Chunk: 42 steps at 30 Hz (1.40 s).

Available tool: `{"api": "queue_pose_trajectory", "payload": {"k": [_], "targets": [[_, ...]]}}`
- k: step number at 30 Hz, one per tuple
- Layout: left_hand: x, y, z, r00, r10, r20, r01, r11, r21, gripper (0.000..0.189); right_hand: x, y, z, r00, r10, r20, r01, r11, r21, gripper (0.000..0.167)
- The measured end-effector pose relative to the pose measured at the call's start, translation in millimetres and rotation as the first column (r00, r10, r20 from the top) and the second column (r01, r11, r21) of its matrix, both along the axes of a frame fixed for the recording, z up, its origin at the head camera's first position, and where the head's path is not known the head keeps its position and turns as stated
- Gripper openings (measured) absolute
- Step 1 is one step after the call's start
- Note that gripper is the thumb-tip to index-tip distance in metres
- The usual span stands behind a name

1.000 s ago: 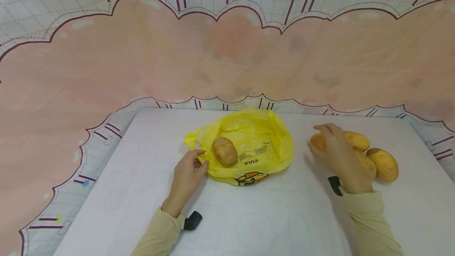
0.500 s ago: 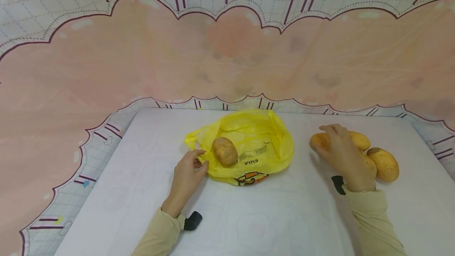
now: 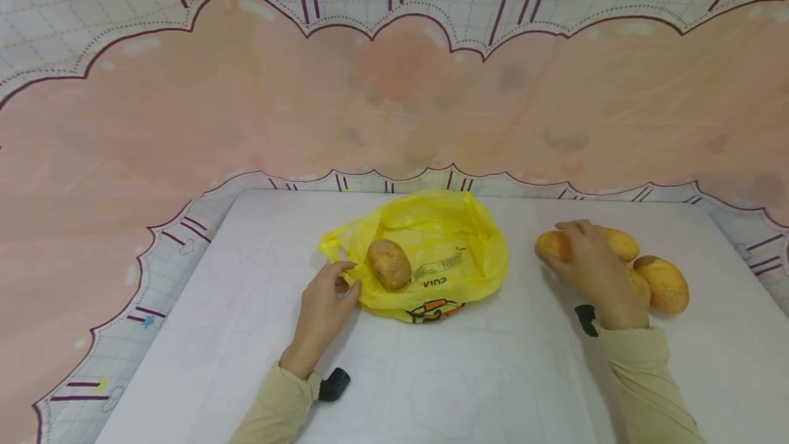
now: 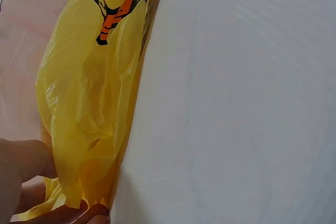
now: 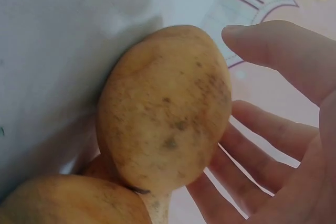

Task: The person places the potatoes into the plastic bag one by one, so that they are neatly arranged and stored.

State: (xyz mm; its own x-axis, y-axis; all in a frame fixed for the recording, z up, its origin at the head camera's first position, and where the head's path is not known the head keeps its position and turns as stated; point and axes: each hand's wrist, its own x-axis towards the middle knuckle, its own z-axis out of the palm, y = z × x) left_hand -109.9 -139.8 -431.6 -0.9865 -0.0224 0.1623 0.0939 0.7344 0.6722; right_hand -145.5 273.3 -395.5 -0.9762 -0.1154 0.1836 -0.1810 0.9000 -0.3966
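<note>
A yellow plastic bag [image 3: 481, 252] lies spread with its mouth open in the middle of the table, and one potato [image 3: 390, 264] rests inside near its left side. My left hand [image 3: 327, 307] pinches the bag's left edge; in the left wrist view, its fingers [image 4: 31, 158] hold the thin plastic. At the right, my right hand [image 3: 594, 269] reaches over the leftmost potato [image 3: 553, 245] of a small group. In the right wrist view, the fingers [image 5: 252, 156] lie behind a large potato [image 5: 165, 108], while the thumb stands slightly apart from it.
Other potatoes sit close by: one at the back [image 3: 622, 244], one partly behind the right wrist [image 3: 640, 286], and one at the far right [image 3: 662, 285]. The white table [image 3: 450, 375] meets a patterned cloth backdrop [image 3: 394, 108] behind.
My right hand has shifted slightly right over the potatoes, uncovering more of the leftmost potato. My left hand and the bag have stayed in place.
</note>
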Motion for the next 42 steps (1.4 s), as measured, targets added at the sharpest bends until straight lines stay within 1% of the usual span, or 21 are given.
{"api": "queue_pose_trajectory", "payload": {"k": [3, 5, 10, 14, 18, 23, 36, 42], "targets": [[0.2, -0.2, 0.4, 1.0, 0.002, -0.009, -0.002, 1.0, 0.0, 0.034, -0.1, -0.7, -1.5, 0.999, -0.013, 0.044, 0.012, 1.0, 0.019, 0.052], [-0.1, -0.6, 0.0, 1.0, 0.002, -0.014, -0.002, 1.0, 0.001, 0.034, -1.2, -1.2, -3.4, 0.999, -0.013, 0.052, 0.012, 0.999, 0.031, 0.05], [-1.3, -0.9, -0.7, 1.0, -0.001, -0.021, 0.001, 1.0, -0.001, 0.034, -2.8, -0.5, -7.7, 1.0, 0.017, -0.002, -0.017, 0.999, 0.037, 0.047], [-1.7, -0.8, -0.2, 1.0, -0.002, -0.018, 0.002, 1.0, -0.003, 0.035, -3.8, 0.4, -10.1, 0.999, 0.035, -0.029, -0.034, 0.999, 0.032, 0.045], [-1.8, -0.4, -0.3, 1.0, -0.003, -0.013, 0.003, 1.0, -0.005, 0.036, -4.6, 0.5, -10.2, 0.999, 0.034, -0.018, -0.034, 0.999, 0.035, 0.047], [-1.4, -0.8, -0.9, 1.0, -0.004, -0.025, 0.004, 1.0, -0.016, 0.034, -3.7, -0.8, -9.8, 1.0, 0.031, 0.003, -0.031, 0.998, 0.047, 0.05], [-0.7, 0.2, -0.7, 1.0, 0.006, -0.015, -0.006, 1.0, -0.018, 0.034, -3.0, -1.6, -14.4, 0.993, 0.017, -0.115, -0.015, 1.0, 0.018, 0.041], [-0.7, 1.2, -0.5, 1.0, 0.001, -0.023, -0.002, 1.0, -0.024, 0.034, -2.2, -2.4, -11.6, 0.991, 0.014, -0.136, -0.016, 1.0, -0.014, 0.043]]}}
